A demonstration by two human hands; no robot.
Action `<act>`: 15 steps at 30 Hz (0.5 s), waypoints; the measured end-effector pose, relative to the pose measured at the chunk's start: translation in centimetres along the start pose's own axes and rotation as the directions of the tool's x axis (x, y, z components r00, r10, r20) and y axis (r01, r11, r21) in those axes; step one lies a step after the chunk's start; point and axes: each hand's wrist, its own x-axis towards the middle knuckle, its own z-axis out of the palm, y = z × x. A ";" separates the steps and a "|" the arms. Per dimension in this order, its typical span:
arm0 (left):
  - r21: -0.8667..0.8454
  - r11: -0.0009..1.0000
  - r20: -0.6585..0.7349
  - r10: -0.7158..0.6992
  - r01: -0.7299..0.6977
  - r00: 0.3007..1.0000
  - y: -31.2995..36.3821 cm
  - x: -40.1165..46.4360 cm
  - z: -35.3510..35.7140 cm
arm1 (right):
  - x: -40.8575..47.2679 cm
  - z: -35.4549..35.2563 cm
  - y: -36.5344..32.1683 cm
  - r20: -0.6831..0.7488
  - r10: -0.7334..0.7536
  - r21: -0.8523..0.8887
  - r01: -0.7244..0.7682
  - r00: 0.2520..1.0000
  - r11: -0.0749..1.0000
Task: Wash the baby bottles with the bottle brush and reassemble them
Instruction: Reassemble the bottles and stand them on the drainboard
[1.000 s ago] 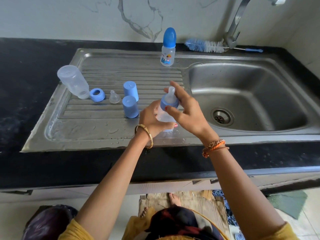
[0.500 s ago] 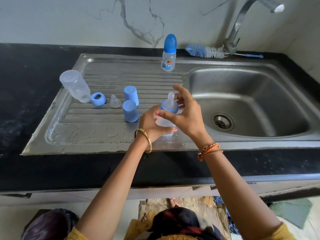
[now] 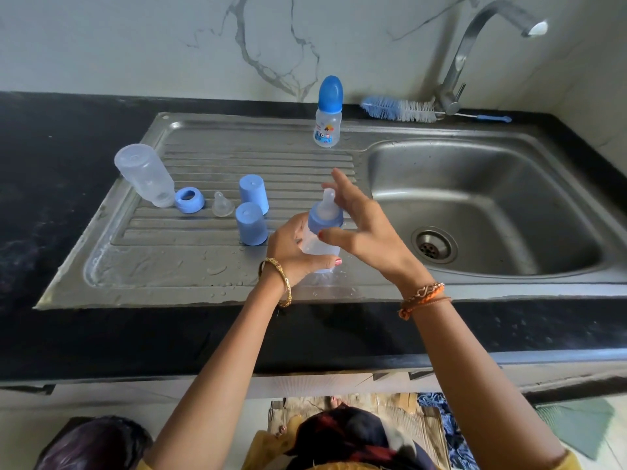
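Head view: the left hand (image 3: 298, 247) grips the clear body of the bottle (image 3: 320, 244) upright over the drainboard (image 3: 142, 266), at 9 o'clock from the drain (image 3: 434, 245). The right hand (image 3: 364, 228), pinching the blue collar (image 3: 325, 221) a second ago, has spread its fingers and now lies open beside the teat (image 3: 328, 200), perhaps brushing it; contact is unclear. Judgement: collar tightened, so a loose cap (image 3: 251, 223) at 9 o'clock from the bottle goes on next.

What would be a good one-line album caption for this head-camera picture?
Left hand grips a baby bottle over the drainboard while the right hand works its blue collar.
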 end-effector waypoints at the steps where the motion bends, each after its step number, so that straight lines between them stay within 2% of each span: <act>1: -0.006 1.000 0.002 -0.005 0.005 1.000 -0.1 0.0 0.0 | -0.1 0.0 0.0 -0.012 -0.029 -0.053 0.028 1.000 0.998; 3: -0.001 1.000 0.002 -0.007 0.007 1.000 0.0 0.0 -0.1 | -0.1 0.4 -0.1 -0.108 -0.085 -0.177 0.065 0.991 0.982; 6: 0.036 0.999 -0.006 0.022 -0.022 1.000 -0.1 0.2 -0.1 | 0.2 0.7 -0.1 -0.178 -0.088 -0.214 0.049 0.980 0.976; 8: 0.028 0.999 -0.004 0.027 -0.027 1.000 -0.2 0.2 -0.1 | 0.4 0.5 0.1 -0.124 -0.077 -0.175 0.055 0.989 0.983; 10: 0.011 1.000 -0.005 0.015 -0.015 1.000 -0.1 0.2 -0.1 | 0.4 0.2 0.1 -0.039 -0.037 -0.036 0.035 0.999 0.999; 12: -0.023 1.000 -0.008 -0.002 0.002 1.000 -0.1 0.1 0.0 | 0.3 0.0 0.2 -0.027 -0.029 0.008 0.029 0.999 1.000; 15: -0.033 0.999 -0.025 -0.006 0.005 1.000 0.0 0.0 0.1 | 0.2 0.4 0.2 -0.204 -0.073 -0.150 0.043 0.976 0.988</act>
